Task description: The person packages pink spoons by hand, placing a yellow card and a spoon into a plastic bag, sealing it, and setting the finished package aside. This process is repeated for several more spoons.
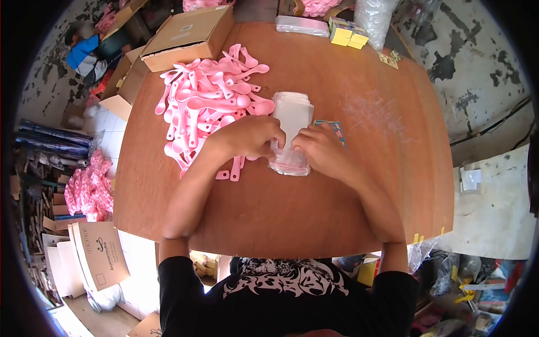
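Note:
A stack of clear plastic bags (pixel 293 106) lies on the wooden table in front of me. Over its lower half, my left hand (pixel 255 136) comes in from the left with fingers curled in a pinch on a plastic bag. My right hand (pixel 321 147) pinches at the same bag from the other side, its fingertips close to the left ones. Just behind the right hand, a small blue printed card (pixel 335 128) is partly covered. A heap of pink plastic spoons (pixel 208 104) spreads beside and behind my left hand and forearm.
A closed cardboard box (pixel 188 32) stands at the table's back left. Along the back edge are a clear plastic packet (pixel 302 26), yellow card stacks (pixel 348 32) and a large plastic roll or bag (pixel 373 19). Thin plastic scraps (pixel 376 115) lie right. Another person (pixel 87 56) is far left.

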A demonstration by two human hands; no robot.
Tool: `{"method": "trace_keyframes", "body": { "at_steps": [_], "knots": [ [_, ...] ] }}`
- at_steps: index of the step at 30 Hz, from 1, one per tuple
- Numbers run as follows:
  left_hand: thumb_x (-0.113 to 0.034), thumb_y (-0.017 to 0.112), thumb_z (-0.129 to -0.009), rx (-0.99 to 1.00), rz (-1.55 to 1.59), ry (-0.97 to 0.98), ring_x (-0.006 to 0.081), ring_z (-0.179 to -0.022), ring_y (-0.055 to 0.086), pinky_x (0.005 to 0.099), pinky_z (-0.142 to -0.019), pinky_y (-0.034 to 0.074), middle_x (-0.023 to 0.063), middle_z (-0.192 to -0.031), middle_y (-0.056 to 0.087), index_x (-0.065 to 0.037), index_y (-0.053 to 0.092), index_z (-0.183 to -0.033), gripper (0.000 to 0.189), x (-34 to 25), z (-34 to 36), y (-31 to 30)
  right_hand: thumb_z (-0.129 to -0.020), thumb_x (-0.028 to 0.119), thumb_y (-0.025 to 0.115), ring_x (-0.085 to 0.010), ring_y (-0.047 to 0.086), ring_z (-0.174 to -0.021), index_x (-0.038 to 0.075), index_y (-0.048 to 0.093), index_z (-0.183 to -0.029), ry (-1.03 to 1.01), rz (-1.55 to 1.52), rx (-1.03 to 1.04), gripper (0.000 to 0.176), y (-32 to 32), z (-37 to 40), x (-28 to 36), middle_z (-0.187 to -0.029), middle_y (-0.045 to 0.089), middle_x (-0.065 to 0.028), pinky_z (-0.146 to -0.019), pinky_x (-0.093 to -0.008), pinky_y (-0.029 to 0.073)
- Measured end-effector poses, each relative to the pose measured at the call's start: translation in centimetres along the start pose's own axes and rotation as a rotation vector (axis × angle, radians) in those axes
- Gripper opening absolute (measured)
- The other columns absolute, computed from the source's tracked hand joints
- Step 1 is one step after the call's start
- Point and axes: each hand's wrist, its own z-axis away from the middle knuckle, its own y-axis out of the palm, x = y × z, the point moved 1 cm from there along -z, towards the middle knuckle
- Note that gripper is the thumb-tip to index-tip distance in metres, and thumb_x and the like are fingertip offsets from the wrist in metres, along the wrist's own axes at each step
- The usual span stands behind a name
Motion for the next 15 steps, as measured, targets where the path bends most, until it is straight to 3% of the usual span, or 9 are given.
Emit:
{"method": "trace_keyframes", "body": {
  "at_steps": [2,5,7,9,13,15],
  "knots": [
    [-0.003,0.075,-0.070,-0.167,-0.035,0.168,0.0257,-0.079,0.065,0.0367,-0.068,0.050,0.0106,-0.082,0.065,-0.002,0.070,-0.085,0.017,0.3,-0.3,0.1,-0.085,0.011,0.065,-0.0211,0.059,-0.088,0.010,0.068,-0.085,0.006,-0.005,-0.028,0.003,-0.6,0.0,-0.1,-0.084,0.064,-0.0022,-0.079,-0.0374,0.037],
    [-0.003,0.075,-0.071,-0.223,-0.020,0.197,0.0260,-0.073,0.065,0.0365,-0.065,0.050,0.0106,-0.077,0.066,-0.001,0.071,-0.078,0.009,0.1,-0.4,0.6,-0.086,0.016,0.065,-0.0224,0.059,-0.084,0.010,0.067,-0.085,0.060,-0.096,-0.051,0.007,-2.0,-0.4,0.6,-0.083,0.065,-0.0030,-0.076,-0.0376,0.037],
    [-0.003,0.075,-0.071,-0.232,-0.042,0.201,0.0262,-0.072,0.066,0.0366,-0.066,0.051,0.0110,-0.077,0.066,-0.001,0.071,-0.078,0.009,-0.1,-0.4,0.5,-0.086,0.018,0.066,-0.0229,0.059,-0.082,0.009,0.068,-0.085,0.106,-0.181,-0.044,0.009,-2.6,-0.5,1.1,-0.083,0.066,-0.0035,-0.075,-0.0377,0.037],
    [-0.004,0.075,-0.071,-0.240,-0.065,0.206,0.0264,-0.072,0.066,0.0366,-0.066,0.051,0.0114,-0.076,0.066,-0.001,0.071,-0.079,0.009,-0.1,-0.4,0.5,-0.083,0.024,0.067,-0.0257,0.061,-0.070,0.009,0.069,-0.076,0.020,-0.101,-0.175,0.017,-2.8,-0.5,1.8,-0.073,0.067,-0.0048,-0.073,-0.0411,0.040],
    [-0.005,0.076,-0.071,-0.226,-0.068,0.195,0.0265,-0.072,0.066,0.0363,-0.066,0.051,0.0108,-0.076,0.066,-0.001,0.071,-0.080,0.011,-0.1,-0.3,0.3,-0.081,0.019,0.071,-0.0229,0.061,-0.073,0.008,0.069,-0.079,0.041,0.040,-0.066,0.011,-1.9,-0.3,1.2,-0.076,0.067,-0.0029,-0.072,-0.0379,0.039],
    [-0.006,0.076,-0.071,-0.219,-0.067,0.197,0.0264,-0.071,0.066,0.0363,-0.065,0.051,0.0105,-0.075,0.066,-0.001,0.071,-0.080,0.011,-0.4,-0.2,0.2,-0.079,0.018,0.073,-0.0238,0.063,-0.072,0.008,0.070,-0.074,0.080,-0.114,-0.121,0.012,-1.7,-0.4,1.0,-0.071,0.067,-0.0053,-0.070,-0.0376,0.044]
  ]
}}
